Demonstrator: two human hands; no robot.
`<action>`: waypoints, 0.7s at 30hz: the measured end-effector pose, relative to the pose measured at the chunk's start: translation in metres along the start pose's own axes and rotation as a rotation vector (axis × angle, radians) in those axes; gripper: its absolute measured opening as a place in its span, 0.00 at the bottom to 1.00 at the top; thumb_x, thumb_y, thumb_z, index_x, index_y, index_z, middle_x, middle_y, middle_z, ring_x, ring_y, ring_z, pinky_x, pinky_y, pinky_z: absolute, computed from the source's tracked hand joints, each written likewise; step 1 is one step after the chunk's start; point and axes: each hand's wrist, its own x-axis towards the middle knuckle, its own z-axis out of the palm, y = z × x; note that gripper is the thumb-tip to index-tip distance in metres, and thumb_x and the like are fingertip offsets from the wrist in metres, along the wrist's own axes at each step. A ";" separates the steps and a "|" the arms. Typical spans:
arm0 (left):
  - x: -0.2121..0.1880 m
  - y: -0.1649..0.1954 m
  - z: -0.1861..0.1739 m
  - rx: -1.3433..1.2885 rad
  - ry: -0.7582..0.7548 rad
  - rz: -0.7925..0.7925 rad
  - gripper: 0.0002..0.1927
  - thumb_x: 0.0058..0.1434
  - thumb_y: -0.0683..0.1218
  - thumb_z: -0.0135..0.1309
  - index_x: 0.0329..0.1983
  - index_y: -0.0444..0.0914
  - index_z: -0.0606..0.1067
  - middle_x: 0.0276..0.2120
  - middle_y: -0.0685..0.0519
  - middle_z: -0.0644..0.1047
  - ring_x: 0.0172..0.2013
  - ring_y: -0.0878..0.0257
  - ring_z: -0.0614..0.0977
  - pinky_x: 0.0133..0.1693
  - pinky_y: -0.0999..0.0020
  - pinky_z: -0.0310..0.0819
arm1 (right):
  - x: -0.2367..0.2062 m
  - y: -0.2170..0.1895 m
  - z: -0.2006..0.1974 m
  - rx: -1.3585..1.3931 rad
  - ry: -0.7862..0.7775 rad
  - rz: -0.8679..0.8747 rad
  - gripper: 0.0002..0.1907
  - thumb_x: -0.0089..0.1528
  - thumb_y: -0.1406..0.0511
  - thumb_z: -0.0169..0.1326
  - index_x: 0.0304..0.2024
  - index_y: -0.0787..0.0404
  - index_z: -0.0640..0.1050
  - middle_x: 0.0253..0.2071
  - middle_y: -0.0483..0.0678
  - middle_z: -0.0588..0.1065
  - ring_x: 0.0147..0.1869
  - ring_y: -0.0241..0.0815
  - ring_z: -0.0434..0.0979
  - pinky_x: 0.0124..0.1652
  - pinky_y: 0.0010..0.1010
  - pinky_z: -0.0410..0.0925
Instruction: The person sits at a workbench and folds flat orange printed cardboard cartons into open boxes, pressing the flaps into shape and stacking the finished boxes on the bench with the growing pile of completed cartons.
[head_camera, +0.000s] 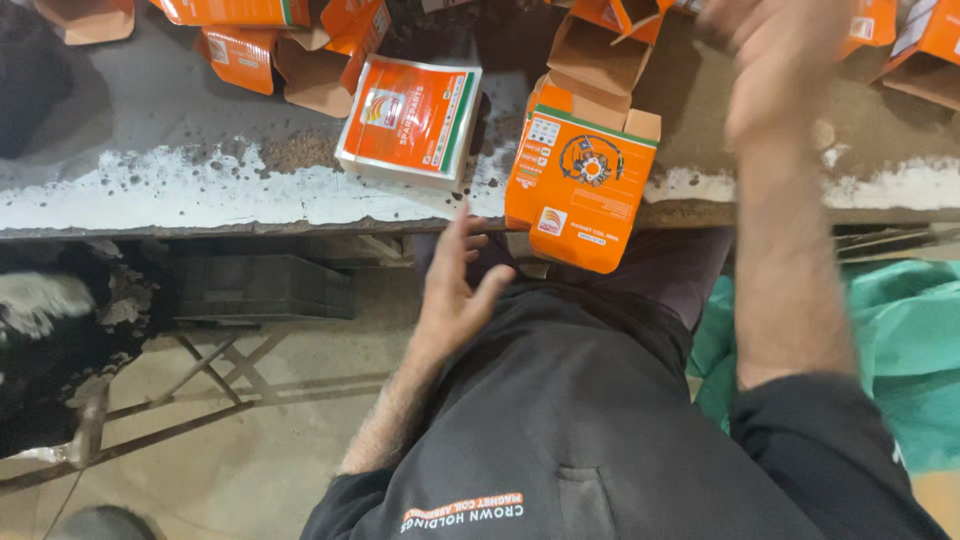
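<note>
Worn grey surface (150, 190), dusty, strewn with orange cartons. My left hand (455, 290): open, empty, just below the edge. My right hand (770, 60): raised, blurred, grip unreadable. Nearest: open orange box (580, 190), overhanging the edge; needs grasping, I judge.

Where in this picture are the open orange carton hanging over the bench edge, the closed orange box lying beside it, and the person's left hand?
open orange carton (578, 200): head view, on its printed front face.
closed orange box (410, 120): head view, on its orange top face.
left hand (455, 290): head view, on the palm.
</note>
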 end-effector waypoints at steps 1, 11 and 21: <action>0.004 0.003 0.003 0.117 -0.008 0.042 0.47 0.59 0.47 0.66 0.76 0.36 0.54 0.64 0.41 0.70 0.60 0.50 0.77 0.61 0.57 0.72 | -0.014 -0.003 0.007 -0.125 -0.150 -0.061 0.30 0.63 0.62 0.61 0.67 0.65 0.72 0.58 0.57 0.75 0.61 0.53 0.73 0.60 0.41 0.68; 0.066 0.014 0.057 0.622 -0.014 0.337 0.43 0.60 0.59 0.62 0.71 0.34 0.61 0.69 0.34 0.61 0.69 0.35 0.60 0.69 0.44 0.51 | -0.094 -0.033 0.049 -0.620 -0.637 -0.128 0.27 0.63 0.62 0.62 0.61 0.68 0.74 0.57 0.60 0.74 0.62 0.60 0.71 0.62 0.47 0.65; 0.073 -0.006 0.079 0.659 0.068 0.325 0.50 0.62 0.63 0.57 0.73 0.24 0.55 0.72 0.28 0.56 0.72 0.33 0.56 0.72 0.43 0.47 | -0.057 -0.047 0.077 -0.624 -0.643 0.189 0.35 0.63 0.55 0.60 0.69 0.55 0.65 0.38 0.63 0.78 0.44 0.65 0.79 0.41 0.54 0.70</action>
